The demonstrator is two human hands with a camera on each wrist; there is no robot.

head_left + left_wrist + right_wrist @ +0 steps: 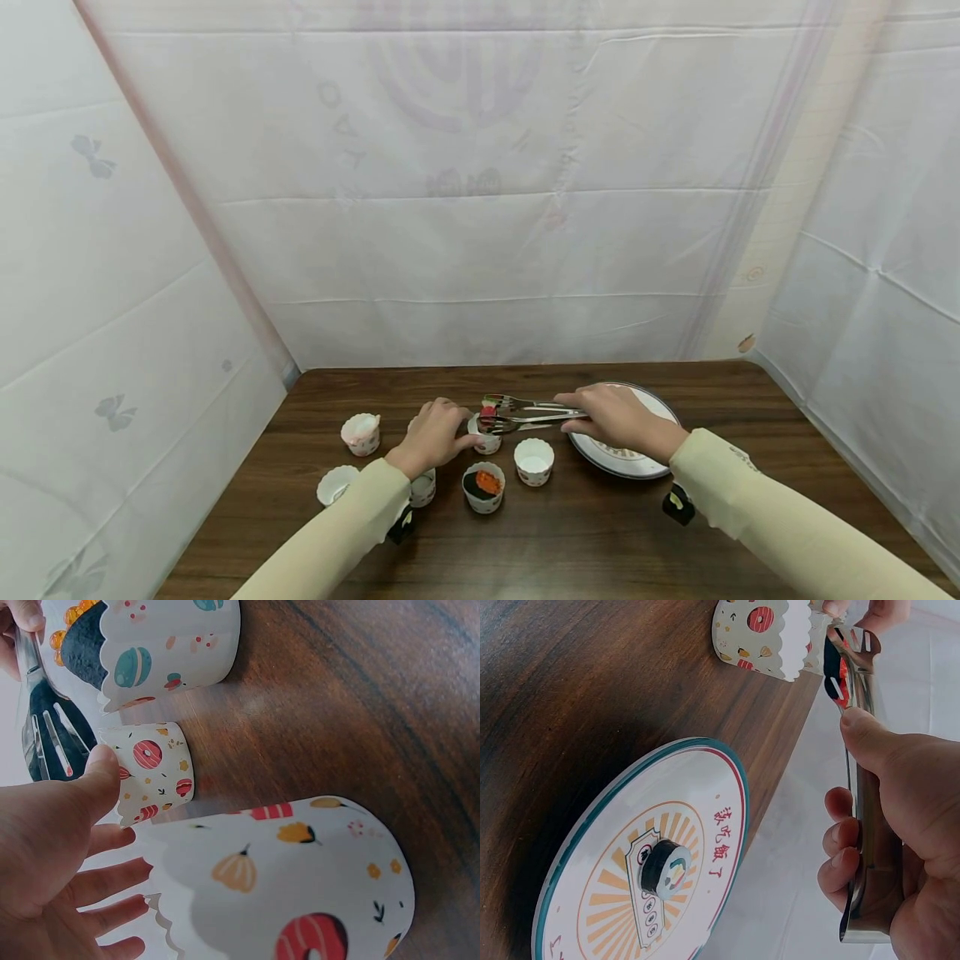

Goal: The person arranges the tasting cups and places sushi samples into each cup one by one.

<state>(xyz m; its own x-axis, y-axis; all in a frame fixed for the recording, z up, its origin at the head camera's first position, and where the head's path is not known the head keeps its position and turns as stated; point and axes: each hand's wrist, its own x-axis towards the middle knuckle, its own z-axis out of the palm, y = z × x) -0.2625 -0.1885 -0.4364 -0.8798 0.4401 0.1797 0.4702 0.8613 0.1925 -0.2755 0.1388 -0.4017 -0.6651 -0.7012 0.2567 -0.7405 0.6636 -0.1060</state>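
Observation:
My right hand [618,417] grips metal tongs [877,855] with slotted ends. Between those ends sits a sushi piece [844,673] with dark seaweed and a red topping, above a patterned paper cup [488,444]. My left hand [433,433] is beside that cup, its thumb at the rim and its fingers spread and fairly straight in the left wrist view. Nearer the body stands another cup [172,656] with a seaweed-wrapped sushi [483,482] topped with orange roe. On the round plate [727,802] lies a sushi roll [664,870], hidden in the head view by my right hand.
A white paper cup [534,461] stands between the roe sushi and the plate. More cups, one at the back left [362,434], one at the front left [337,483] and one by my left wrist [423,490], stand on the wooden table [570,550]. White sheeting [465,250] hangs around it.

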